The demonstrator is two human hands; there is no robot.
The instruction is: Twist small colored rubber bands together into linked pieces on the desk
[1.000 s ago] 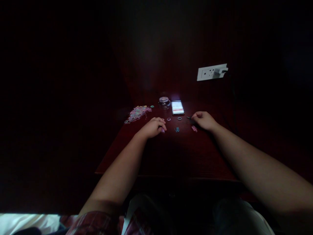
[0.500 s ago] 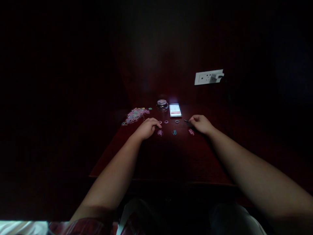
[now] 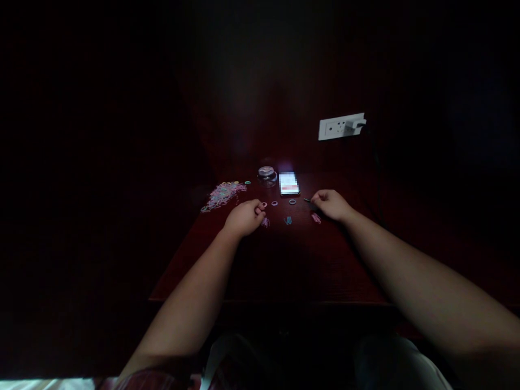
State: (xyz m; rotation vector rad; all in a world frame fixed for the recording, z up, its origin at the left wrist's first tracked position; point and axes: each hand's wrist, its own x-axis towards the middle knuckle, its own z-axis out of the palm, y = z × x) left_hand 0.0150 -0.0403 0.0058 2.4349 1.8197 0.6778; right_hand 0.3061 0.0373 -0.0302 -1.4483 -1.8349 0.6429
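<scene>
Head view: on the bench (image 3: 260, 265), loose purple bands (image 3: 265, 222) at the curled fingertips of the left hand (image 3: 246, 218); cannot tell if gripping any. Right hand (image 3: 331, 205) bunched at a small dark piece (image 3: 306, 200), near the pink bands (image 3: 316, 218); cannot tell whether gripped or merely touched. Probably light, soft, springy, prone to tangling; best pinched singly, by one edge, between thumb and fingertip.

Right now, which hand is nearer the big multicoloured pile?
Left. The left hand is near the pile, at its front right; the right hand is farther right, past the phone.
</scene>
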